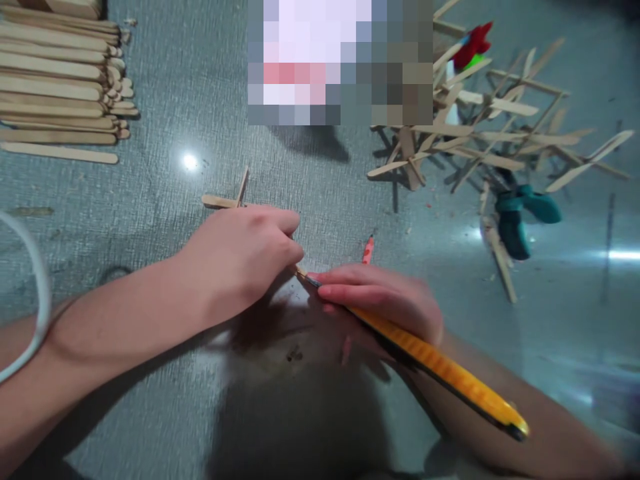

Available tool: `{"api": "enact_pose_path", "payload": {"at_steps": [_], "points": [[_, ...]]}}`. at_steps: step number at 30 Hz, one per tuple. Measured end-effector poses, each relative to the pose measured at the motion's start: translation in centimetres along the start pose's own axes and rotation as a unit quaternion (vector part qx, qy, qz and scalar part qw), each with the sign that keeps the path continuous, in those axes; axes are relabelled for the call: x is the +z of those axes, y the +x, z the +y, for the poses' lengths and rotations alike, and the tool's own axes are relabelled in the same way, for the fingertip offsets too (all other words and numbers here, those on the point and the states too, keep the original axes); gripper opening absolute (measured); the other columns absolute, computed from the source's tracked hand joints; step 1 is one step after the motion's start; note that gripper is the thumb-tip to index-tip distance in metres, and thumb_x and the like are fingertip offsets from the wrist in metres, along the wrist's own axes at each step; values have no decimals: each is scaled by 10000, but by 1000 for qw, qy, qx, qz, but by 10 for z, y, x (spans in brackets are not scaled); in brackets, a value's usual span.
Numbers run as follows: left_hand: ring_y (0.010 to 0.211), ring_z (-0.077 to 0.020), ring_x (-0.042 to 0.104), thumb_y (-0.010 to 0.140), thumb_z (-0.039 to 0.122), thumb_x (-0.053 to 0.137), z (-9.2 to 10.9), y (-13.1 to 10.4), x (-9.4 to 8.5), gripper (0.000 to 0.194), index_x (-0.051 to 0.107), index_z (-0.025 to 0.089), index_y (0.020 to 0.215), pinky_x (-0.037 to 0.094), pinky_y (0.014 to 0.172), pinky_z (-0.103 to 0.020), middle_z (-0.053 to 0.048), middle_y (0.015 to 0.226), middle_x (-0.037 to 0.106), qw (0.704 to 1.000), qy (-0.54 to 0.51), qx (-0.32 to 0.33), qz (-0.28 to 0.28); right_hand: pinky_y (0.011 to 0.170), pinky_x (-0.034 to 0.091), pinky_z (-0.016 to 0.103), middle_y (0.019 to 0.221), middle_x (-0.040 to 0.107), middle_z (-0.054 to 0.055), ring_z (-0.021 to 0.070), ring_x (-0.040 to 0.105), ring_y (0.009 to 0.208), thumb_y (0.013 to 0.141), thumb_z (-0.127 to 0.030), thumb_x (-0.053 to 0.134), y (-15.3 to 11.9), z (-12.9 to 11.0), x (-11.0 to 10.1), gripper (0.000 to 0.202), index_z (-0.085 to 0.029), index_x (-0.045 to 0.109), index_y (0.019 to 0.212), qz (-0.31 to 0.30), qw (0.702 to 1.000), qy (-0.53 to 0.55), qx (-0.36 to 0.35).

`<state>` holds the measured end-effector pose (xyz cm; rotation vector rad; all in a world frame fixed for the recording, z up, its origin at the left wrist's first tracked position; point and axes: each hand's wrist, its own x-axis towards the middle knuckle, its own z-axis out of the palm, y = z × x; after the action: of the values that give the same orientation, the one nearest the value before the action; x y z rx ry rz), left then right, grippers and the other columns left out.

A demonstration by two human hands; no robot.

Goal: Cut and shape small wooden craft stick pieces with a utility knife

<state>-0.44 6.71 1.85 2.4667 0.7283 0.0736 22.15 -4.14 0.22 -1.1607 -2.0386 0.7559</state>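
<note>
My left hand (pixel 240 257) is closed, knuckles up, with the tip of a wooden craft stick (pixel 296 269) poking out below its fingers. My right hand (pixel 385 297) grips a yellow utility knife (pixel 445 370), its handle slanting down to the right. The knife's blade (pixel 313 281) meets that stick tip. Behind my left hand, another piece of craft stick (pixel 217 201) shows with a thin sliver (pixel 243 185) crossing it; my hand hides how they join. A red patterned pencil (pixel 369 249) lies just beyond my right hand.
Stacked craft sticks (pixel 55 87) fill the far left. At the far right stands a lattice of joined craft sticks (pixel 480 133), beside teal-handled pliers or cutters (pixel 515 220). A white cable (pixel 43 293) loops over my left forearm. A pixelated patch covers the top middle.
</note>
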Motion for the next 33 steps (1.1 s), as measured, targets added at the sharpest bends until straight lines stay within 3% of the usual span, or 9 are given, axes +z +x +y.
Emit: {"api": "enact_pose_path", "payload": {"at_steps": [7,10,13,17,21,23,28,33], "points": [[595,-131,424,828,97,547,0,-1,0,291,770,229,696,245,549,-299,-13,713,545,1000,-14,-5,1,645,670,325,986,821,47,205,801,766,968,-144,685,2,-3,-3,171,-288,727,1050,43,999,12,25],[637,-135,488,844,106,545,-4,-2,0,288,779,228,730,309,578,-297,-15,759,585,1000,-13,7,-4,651,668,299,960,823,34,190,803,767,955,-161,708,6,0,-2,131,-274,726,1018,43,999,21,21],[825,-158,613,905,101,516,-10,-3,1,326,806,232,836,435,705,-296,-30,926,693,998,-9,58,1,655,669,302,920,823,29,192,801,753,921,-131,733,8,1,-1,167,-268,723,1017,51,998,36,20],[1016,-178,661,1022,139,439,-13,-5,2,376,801,233,999,501,855,-314,-43,1162,736,994,-14,93,60,704,677,331,937,825,34,203,802,789,914,-138,745,3,0,-1,194,-270,720,1054,83,994,51,47],[926,-212,671,1020,188,485,-2,-11,6,285,769,186,999,508,776,-347,-76,1071,739,989,37,22,140,665,657,316,930,811,31,189,786,742,948,-194,731,1,-6,-2,136,-275,716,1056,129,983,72,107],[904,-236,669,1023,205,477,7,-14,9,269,743,168,1004,514,753,-371,-93,1020,731,989,71,8,132,644,645,294,877,802,20,175,774,707,966,-190,704,2,-6,-3,117,-275,715,1046,145,979,67,127],[935,-295,654,994,442,624,18,-18,18,307,690,145,957,549,769,-427,-119,1021,701,990,98,23,99,612,633,279,818,788,-7,164,761,668,962,-230,732,-1,1,1,96,-278,722,1045,158,977,61,134],[1015,-273,660,959,434,707,12,-16,18,286,709,162,1047,529,894,-422,-93,1147,732,993,69,40,86,590,621,279,829,800,-6,163,754,654,958,-273,739,-1,4,4,36,-284,735,992,166,980,26,111]]}}
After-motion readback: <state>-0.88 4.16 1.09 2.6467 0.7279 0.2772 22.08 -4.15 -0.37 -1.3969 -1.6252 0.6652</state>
